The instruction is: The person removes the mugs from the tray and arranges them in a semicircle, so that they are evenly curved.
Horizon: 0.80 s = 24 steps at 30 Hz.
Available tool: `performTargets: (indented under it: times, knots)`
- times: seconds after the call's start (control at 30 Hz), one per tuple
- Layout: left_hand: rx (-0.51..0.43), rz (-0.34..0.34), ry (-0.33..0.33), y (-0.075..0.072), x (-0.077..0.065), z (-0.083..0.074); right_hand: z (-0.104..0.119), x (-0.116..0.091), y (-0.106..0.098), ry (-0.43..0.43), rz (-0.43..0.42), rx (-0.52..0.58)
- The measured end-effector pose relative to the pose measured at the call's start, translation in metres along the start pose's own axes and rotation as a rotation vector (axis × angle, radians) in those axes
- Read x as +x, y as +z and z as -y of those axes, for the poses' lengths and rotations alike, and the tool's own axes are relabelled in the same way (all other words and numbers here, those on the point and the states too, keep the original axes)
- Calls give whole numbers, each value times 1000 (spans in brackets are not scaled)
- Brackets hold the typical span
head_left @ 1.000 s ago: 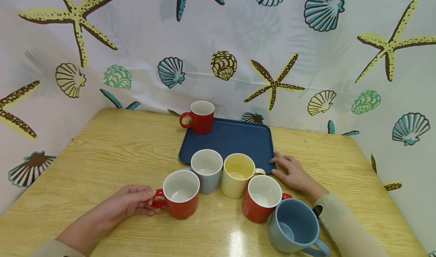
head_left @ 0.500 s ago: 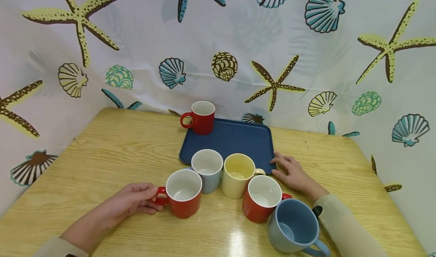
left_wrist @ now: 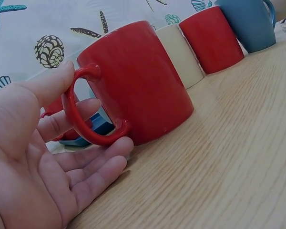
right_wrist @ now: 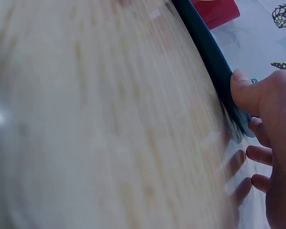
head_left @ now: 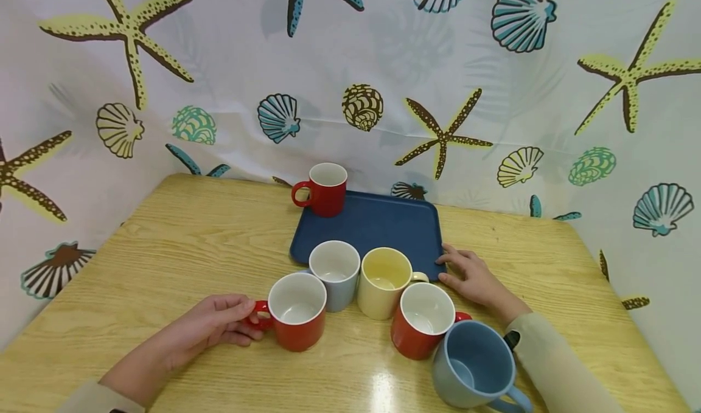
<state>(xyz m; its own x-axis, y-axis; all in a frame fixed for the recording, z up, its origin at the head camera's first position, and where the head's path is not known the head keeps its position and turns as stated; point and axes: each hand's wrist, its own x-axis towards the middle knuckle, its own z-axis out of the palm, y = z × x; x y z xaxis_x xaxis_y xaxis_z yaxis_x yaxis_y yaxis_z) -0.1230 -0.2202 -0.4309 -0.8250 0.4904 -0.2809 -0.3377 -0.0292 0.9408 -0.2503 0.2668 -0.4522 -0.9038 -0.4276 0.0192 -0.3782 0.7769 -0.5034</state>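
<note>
At the left end of a row of mugs, my left hand point(head_left: 210, 328) holds a red mug point(head_left: 300, 335) with a white inside. Thumb and index finger are at its handle point(left_wrist: 72, 112), the index finger passing through the loop; the mug stands upright on the table. My right hand point(head_left: 475, 282) rests at the near right corner of a dark blue tray point(head_left: 391, 218). Its thumb point(right_wrist: 245, 93) touches the tray's edge, and other fingertips rest just beyond the corner. A second red mug point(head_left: 330, 197) stands on the tray's back left part.
Between the hands stand a light blue mug point(head_left: 341, 291), a cream mug point(head_left: 378, 300), another red mug point(head_left: 412, 334) and a larger blue mug point(head_left: 460, 382) near my right sleeve point(head_left: 553, 358). A shell-patterned cloth point(head_left: 328, 48) hangs behind the wooden table point(head_left: 213, 236).
The red mug in my left hand has shifted slightly right, closer to the light blue mug, mostly in the first half second. My right hand stays at the tray corner.
</note>
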Motion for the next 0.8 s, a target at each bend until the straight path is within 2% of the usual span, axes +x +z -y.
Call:
performTargets:
  times: [0.2,0.3,0.4,0.57,0.7,0.8]
  knots:
    - [85,39,44,-6,0,3,1,0,0,-6,-2,3]
    - [175,8,75,-11,0,2,3,0,-1,-3,1,7]
    - [242,-77,88,-16,3,0,5,1,-2,0,6,1]
    - [273,-253,110,-20,13,-2,6,0,-2,4,14,-2]
    - [289,-380,144,-22,27,-8,7,-1,-4,-1,15,-2]
    - [285,-450,155,-22,41,-15,7,-2,-5,-1,15,-2]
